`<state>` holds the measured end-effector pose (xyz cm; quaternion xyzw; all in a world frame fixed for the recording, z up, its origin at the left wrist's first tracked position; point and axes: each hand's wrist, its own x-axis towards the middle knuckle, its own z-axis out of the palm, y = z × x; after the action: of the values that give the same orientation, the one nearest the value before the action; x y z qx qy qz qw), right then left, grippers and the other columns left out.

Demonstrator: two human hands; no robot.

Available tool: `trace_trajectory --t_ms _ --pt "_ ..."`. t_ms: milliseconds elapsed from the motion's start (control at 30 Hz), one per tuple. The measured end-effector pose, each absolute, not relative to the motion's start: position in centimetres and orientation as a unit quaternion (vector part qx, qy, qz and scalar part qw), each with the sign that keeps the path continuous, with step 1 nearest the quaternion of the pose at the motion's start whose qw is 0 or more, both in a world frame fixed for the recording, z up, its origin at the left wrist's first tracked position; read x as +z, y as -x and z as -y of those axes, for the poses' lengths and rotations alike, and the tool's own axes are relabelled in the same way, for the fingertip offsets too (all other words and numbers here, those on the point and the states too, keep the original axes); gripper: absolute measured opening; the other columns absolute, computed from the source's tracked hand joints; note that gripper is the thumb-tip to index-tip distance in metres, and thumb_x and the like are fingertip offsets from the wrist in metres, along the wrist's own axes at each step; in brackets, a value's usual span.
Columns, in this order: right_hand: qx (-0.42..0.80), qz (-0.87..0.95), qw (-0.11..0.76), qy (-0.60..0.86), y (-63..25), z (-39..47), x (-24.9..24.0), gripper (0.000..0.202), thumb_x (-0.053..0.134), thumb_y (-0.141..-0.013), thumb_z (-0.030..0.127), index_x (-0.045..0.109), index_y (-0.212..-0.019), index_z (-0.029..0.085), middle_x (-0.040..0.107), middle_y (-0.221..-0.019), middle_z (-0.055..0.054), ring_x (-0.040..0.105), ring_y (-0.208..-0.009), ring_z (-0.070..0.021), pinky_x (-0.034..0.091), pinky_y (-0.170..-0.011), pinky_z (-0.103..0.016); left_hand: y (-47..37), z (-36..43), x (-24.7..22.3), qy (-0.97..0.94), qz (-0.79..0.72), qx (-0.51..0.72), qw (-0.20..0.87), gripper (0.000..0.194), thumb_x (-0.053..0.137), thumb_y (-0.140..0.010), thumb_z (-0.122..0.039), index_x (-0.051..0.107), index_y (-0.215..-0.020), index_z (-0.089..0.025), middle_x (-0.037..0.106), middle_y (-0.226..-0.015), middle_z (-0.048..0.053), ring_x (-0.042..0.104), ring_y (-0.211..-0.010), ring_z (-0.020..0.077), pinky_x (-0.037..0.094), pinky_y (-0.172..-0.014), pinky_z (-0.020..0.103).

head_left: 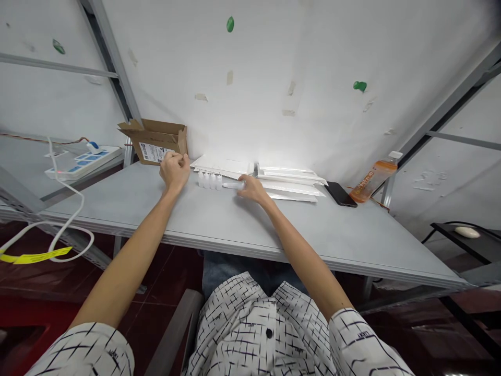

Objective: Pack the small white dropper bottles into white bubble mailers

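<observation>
On the grey surface, near its rear edge, a slim white piece is pinched by the right hand, apparently being set beside vials; steadiness is called for next. Whether the curled left hand is empty cannot be told.

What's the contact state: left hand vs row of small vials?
Apart: the head view shows grey tabletop between the left hand and the row of small vials.

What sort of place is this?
Probably a workbench in a workshop or small factory, though I can't be certain. The grey table has a metal frame beside it, a power strip lies off to the left, and small clear vials stand in a row.
</observation>
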<state>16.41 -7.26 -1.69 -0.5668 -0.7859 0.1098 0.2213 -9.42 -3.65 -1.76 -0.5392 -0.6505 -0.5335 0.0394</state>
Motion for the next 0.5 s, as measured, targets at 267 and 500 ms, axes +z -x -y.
trace_trajectory --t_ms 267,500 --pt "0.112 0.767 0.201 0.600 -17.5 7.6 -1.3 0.058 0.066 -0.072 0.021 0.056 -0.129 0.025 0.067 -0.105 -0.005 0.061 -0.101 -0.0265 0.044 -0.075 -0.033 9.5 3.6 -1.8 0.541 0.649 -0.533 0.046 0.031 0.046 -0.091 -0.040 0.067 -0.079 -0.021 0.064 -0.105 0.007 0.060 -0.104 0.0238 0.044 -0.096 0.037" --pt "0.009 0.737 0.270 0.619 -17.7 8.7 0.2 0.055 0.072 -0.079 0.052 0.061 -0.125 0.024 0.057 -0.123 -0.012 0.059 -0.102 -0.0280 0.045 -0.080 -0.038 9.5 3.6 -1.7 0.535 0.658 -0.527 0.053 0.032 0.046 -0.091 -0.040 0.064 -0.073 -0.022 0.065 -0.105 0.007 0.061 -0.101 0.0241 0.045 -0.096 0.038"
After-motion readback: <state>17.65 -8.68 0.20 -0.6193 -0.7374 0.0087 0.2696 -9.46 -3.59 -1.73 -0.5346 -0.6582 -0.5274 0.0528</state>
